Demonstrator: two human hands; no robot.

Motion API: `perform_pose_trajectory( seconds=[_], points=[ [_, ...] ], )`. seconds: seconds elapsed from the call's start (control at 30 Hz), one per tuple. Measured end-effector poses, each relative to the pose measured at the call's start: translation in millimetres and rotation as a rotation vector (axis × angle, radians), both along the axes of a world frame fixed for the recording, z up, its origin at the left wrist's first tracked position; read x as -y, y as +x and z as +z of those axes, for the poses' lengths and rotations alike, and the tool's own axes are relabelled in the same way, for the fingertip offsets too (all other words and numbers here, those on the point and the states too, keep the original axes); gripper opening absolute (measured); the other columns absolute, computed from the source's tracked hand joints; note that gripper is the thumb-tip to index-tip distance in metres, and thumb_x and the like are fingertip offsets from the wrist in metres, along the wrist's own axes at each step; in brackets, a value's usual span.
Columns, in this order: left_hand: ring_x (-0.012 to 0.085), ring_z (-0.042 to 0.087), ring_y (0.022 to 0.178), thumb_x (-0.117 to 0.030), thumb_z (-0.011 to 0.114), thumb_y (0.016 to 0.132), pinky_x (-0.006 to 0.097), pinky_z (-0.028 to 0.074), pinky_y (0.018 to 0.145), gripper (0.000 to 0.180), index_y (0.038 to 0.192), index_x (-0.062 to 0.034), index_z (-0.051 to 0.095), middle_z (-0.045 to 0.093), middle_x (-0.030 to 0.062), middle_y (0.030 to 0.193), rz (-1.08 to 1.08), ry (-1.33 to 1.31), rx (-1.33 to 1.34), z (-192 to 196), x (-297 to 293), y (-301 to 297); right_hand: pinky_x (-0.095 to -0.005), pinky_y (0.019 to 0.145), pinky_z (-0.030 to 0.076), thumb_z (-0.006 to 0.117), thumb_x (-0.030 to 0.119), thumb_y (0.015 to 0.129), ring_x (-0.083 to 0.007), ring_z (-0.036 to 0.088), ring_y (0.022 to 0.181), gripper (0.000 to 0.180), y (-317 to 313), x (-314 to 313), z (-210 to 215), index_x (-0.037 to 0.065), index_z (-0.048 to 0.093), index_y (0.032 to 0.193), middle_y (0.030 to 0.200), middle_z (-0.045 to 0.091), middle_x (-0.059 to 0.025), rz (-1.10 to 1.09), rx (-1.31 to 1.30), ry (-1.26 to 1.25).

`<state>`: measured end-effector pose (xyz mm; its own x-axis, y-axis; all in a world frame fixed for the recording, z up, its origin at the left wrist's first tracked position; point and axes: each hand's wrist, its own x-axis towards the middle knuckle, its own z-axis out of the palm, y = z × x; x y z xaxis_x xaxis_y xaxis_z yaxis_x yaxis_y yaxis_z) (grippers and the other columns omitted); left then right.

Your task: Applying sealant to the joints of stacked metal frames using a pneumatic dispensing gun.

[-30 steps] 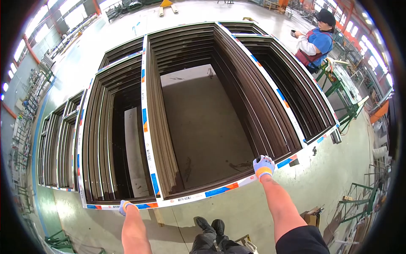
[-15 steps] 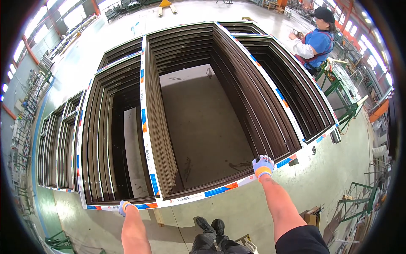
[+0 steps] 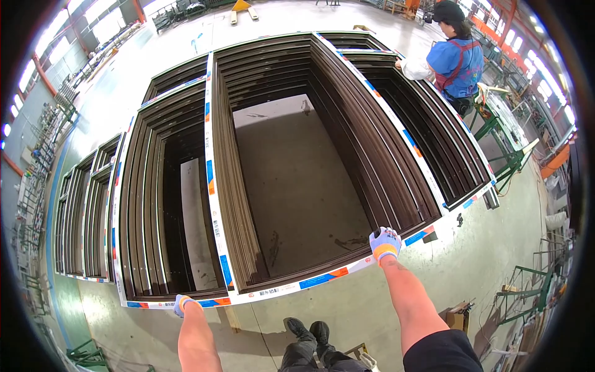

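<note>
In front of me lies a tall stack of dark brown window frames, the top one edged with white, blue and orange protective film. Its bars part it into a wide middle opening and narrower ones at both sides. My left hand, in a light purple and orange work glove, is closed on the near edge of the top frame, left of centre; its fingers are partly hidden. My right hand, in a matching glove, grips the same near edge farther right, fingers curled over the bar.
A second, smaller frame stack stands to the left. At the far right a co-worker in a blue shirt and dark cap stands beside the stack. Green metal stands are to the right, and a cardboard box lies near my right side.
The co-worker has turned toward the stack and leaned in, one hand now at its far right edge. My hands and the frames look unmoved.
</note>
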<state>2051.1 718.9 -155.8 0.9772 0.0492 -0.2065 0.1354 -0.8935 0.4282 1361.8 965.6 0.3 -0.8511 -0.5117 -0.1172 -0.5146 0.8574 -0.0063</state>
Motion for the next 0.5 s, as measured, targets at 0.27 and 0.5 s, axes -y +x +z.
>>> perform_pose_trajectory(
  seconds=[0.27,0.5],
  points=[
    [0.0252,0.073,0.084,-0.031,0.065,0.077,0.04,0.058,0.072,0.036,0.104,-0.0075,0.069,0.073,0.0089,0.096,-0.341,0.264,-0.009,-36,4,43,-0.042,0.091,0.047,0.059,0.04,0.086,-0.0281,0.064,0.102,0.03,4,4,2,0.013,0.071,0.09,0.1,0.07,-0.009,0.007,0.003,-0.013],
    [0.0262,0.073,0.083,-0.03,0.065,0.077,0.041,0.058,0.072,0.036,0.104,-0.0073,0.068,0.073,0.0091,0.095,-0.259,0.248,0.075,-11,6,49,-0.0416,0.092,0.047,0.058,0.041,0.087,-0.0278,0.064,0.103,0.031,10,14,4,0.013,0.071,0.092,0.102,0.07,-0.009,0.019,0.039,-0.015]
  ],
)
